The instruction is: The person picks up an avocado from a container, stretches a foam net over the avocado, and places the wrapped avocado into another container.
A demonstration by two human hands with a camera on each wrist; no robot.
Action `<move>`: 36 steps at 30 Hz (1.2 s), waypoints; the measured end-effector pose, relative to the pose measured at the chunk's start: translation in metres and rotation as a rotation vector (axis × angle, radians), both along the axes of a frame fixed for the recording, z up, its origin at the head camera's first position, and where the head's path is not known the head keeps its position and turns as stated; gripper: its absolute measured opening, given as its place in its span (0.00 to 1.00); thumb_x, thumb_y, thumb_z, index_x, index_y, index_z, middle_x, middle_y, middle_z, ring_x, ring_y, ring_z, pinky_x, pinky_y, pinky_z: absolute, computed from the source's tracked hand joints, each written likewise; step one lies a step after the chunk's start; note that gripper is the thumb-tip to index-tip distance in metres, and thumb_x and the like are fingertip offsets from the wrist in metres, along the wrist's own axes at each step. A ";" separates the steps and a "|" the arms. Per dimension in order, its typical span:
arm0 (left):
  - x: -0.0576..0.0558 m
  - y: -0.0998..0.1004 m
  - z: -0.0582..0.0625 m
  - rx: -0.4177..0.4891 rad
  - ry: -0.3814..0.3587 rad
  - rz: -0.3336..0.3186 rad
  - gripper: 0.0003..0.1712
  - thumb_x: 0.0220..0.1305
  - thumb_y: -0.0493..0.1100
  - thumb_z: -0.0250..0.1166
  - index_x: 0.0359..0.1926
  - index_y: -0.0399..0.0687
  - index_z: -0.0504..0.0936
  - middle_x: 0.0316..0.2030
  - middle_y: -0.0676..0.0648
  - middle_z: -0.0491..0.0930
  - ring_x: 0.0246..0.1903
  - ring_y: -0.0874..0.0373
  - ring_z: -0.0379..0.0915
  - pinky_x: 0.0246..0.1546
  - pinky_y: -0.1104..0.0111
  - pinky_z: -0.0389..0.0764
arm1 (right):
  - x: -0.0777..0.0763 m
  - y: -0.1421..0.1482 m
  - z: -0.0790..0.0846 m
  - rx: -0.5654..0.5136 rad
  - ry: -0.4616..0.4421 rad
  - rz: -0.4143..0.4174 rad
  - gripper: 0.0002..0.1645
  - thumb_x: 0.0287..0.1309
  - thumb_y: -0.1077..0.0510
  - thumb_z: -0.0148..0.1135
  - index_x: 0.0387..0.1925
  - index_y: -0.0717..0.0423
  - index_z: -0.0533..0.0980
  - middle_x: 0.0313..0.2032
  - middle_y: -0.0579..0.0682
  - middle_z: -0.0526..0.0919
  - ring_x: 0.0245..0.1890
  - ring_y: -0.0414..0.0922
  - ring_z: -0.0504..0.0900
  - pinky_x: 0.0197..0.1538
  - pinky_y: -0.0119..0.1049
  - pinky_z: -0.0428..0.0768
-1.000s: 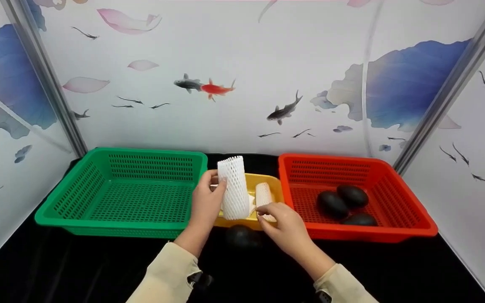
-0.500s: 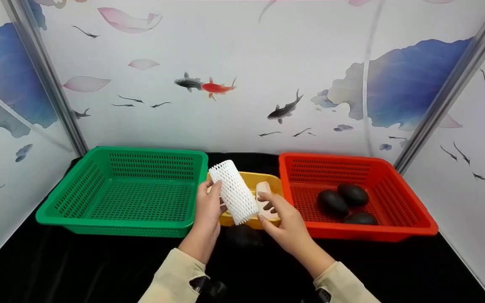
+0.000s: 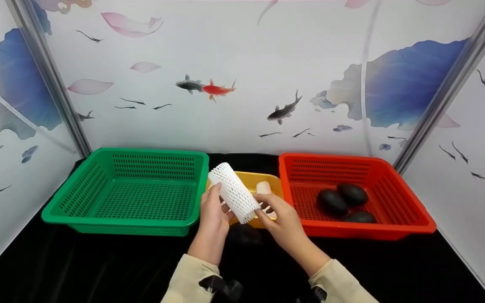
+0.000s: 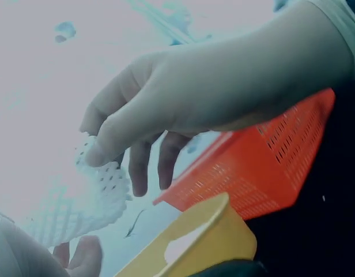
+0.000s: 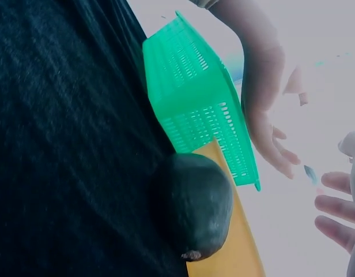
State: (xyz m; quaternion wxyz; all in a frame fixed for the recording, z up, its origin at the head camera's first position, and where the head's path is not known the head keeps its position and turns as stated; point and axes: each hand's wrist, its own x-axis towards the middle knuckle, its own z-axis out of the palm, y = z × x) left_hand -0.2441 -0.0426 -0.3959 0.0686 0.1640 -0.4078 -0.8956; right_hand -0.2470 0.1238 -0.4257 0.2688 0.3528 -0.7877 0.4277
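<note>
A white foam net sleeve [image 3: 235,191] is tilted above the yellow basket [image 3: 246,179]. My left hand [image 3: 215,214] holds it from the left, thumb on the near side. The right hand [image 3: 283,216] pinches its lower right end; the left wrist view shows that thumb and forefinger on the sleeve's edge [image 4: 111,179]. Below the hands, a dark oval fruit, apparently an avocado [image 5: 195,205], lies on the black cloth against the yellow basket. More foam sleeves [image 3: 263,188] lie in that basket, partly hidden by the right hand.
To the left stands a green basket [image 3: 120,227] with nothing visible inside. A red basket [image 3: 364,230] on the right holds several dark fruits [image 3: 333,203]. Black cloth [image 3: 99,269] covers the table, and printed white panels [image 3: 242,50] rise behind and at both sides.
The foam sleeve has gone from nearly upright to leaning left at the top. My right hand has come away from the basket's sleeves and now pinches the held sleeve's lower end.
</note>
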 end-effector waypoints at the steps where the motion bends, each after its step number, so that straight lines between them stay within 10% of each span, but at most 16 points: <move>1: 0.000 0.000 0.000 0.024 -0.001 -0.010 0.23 0.71 0.47 0.53 0.62 0.40 0.68 0.46 0.39 0.75 0.36 0.51 0.80 0.33 0.64 0.81 | 0.001 -0.001 0.001 -0.014 -0.025 0.005 0.19 0.52 0.69 0.68 0.48 0.57 0.80 0.42 0.47 0.84 0.34 0.46 0.81 0.36 0.37 0.81; 10: 0.002 0.008 -0.002 0.223 0.056 -0.022 0.31 0.70 0.49 0.57 0.68 0.40 0.62 0.57 0.39 0.69 0.54 0.48 0.68 0.55 0.58 0.72 | 0.007 -0.006 0.004 -0.081 -0.196 0.021 0.15 0.57 0.70 0.65 0.47 0.58 0.81 0.42 0.49 0.84 0.36 0.44 0.81 0.37 0.36 0.81; 29: 0.014 0.001 0.005 0.289 0.051 0.137 0.34 0.64 0.31 0.58 0.70 0.38 0.58 0.65 0.35 0.63 0.63 0.43 0.61 0.62 0.54 0.65 | 0.010 0.001 0.000 0.041 -0.133 0.065 0.12 0.59 0.67 0.65 0.45 0.55 0.81 0.40 0.48 0.84 0.36 0.41 0.80 0.37 0.38 0.82; 36: 0.018 -0.004 0.006 0.346 0.057 0.125 0.34 0.66 0.33 0.57 0.71 0.39 0.58 0.66 0.36 0.62 0.62 0.45 0.61 0.62 0.54 0.65 | 0.014 -0.005 -0.017 0.357 -0.048 -0.030 0.13 0.55 0.58 0.70 0.44 0.53 0.81 0.41 0.46 0.82 0.39 0.41 0.81 0.41 0.39 0.80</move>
